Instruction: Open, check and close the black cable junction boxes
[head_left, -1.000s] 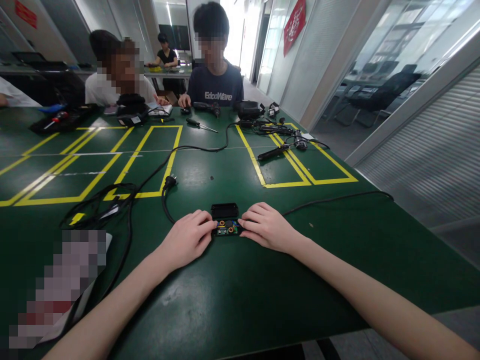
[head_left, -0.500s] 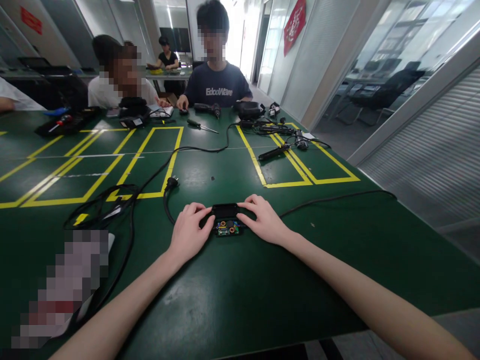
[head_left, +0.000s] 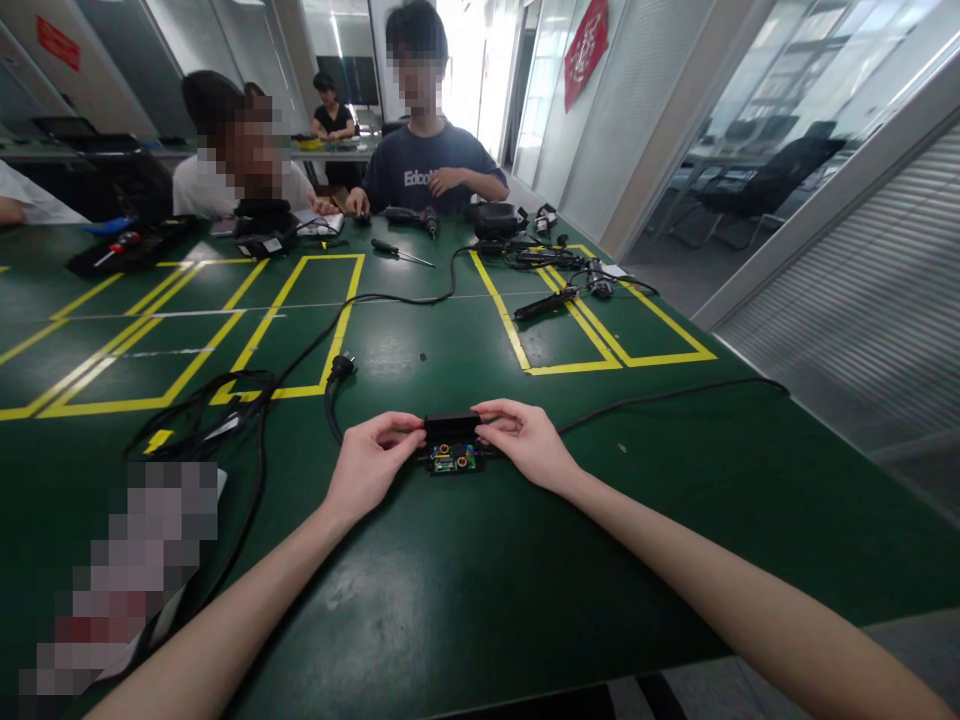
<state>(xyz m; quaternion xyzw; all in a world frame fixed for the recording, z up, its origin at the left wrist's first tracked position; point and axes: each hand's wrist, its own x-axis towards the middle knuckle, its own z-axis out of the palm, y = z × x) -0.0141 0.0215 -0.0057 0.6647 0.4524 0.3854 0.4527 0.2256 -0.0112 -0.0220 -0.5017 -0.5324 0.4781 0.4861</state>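
A small black plastic cover (head_left: 451, 428) is pinched at its two ends, lifted just above an open black box with a green circuit board (head_left: 453, 461) inside it. My left hand (head_left: 371, 467) grips the cover's left end with closed fingers. My right hand (head_left: 525, 440) grips its right end the same way. The board lies on the green table (head_left: 465, 600) right below the cover. A black cable (head_left: 675, 396) runs from the box off to the right.
A black power cord with a plug (head_left: 339, 367) and a tangle of cables (head_left: 217, 410) lie to the left. A screwdriver (head_left: 401, 252), a black tool (head_left: 546, 304) and other gear sit farther back. Two people sit at the far edge.
Both hands moved from the sides of the circuit board up to the black cover, took hold of its ends and raised it over the board.
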